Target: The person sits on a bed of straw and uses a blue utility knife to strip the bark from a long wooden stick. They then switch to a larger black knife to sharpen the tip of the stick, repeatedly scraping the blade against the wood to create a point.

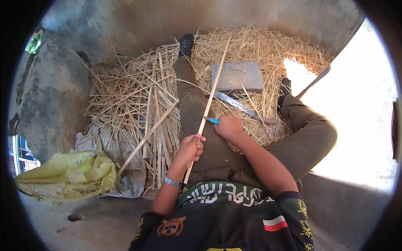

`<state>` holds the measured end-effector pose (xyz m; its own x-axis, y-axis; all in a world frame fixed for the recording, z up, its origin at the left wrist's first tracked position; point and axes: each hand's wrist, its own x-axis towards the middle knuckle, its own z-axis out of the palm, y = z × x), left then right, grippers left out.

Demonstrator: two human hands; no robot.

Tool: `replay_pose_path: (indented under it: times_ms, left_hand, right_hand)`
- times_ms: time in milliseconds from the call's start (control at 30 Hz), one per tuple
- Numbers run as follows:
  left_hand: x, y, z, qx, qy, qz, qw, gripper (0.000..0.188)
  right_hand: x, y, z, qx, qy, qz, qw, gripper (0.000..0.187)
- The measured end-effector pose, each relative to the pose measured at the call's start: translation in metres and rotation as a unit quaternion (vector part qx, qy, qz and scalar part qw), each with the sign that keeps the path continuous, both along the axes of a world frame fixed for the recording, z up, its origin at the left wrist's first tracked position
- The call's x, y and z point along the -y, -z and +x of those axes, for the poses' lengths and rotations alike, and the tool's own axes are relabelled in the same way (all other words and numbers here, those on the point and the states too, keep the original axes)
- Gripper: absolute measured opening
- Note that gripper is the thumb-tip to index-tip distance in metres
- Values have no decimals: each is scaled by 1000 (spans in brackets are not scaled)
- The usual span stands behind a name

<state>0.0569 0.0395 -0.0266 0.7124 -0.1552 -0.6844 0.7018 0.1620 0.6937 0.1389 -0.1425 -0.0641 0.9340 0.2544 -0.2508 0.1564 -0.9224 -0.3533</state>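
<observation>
My left hand [191,149] is closed around a long, pale strip of wood or bamboo [217,76] near its lower end. The strip slants up and away over my outstretched left leg. In my right hand [229,126] is a small knife with a blue handle [214,121], its blade meeting the strip just above my left hand. Beyond my right hand, a large curved blade with a wooden handle [268,120] lies on the shavings. Behind it sits a grey rectangular block [237,77] with a few shavings on top.
Many cut strips [155,108] lie piled left of my leg. Straw-like shavings [268,46] spread up to the concrete wall [201,16]. A yellow-green woven sack [71,173] rests at the lower left, with a thicker stick [146,137] leaning beside it. My bent right leg [307,138] is at the right.
</observation>
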Motion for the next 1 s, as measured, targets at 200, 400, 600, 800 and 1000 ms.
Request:
replay_pose_path:
  times_ms: [200,400,600,800,1000]
  left_hand:
    - [6,1,2,3,6,29,1000,23]
    - [12,10,1,39,8,105,994,22]
    - [13,57,11,272,102,403,868,29]
    - [45,-12,-7,275,153,478,820,23]
    - [49,-12,-8,304,179,504,789,20]
  right_hand:
    - [-9,1,3,23,-66,0,998,24]
    - [-16,20,3,48,-67,-25,996,20]
    - [-14,44,14,111,-72,0,991,17]
    - [39,43,63,19,241,28,970,24]
    - [38,30,38,20,158,58,986,35]
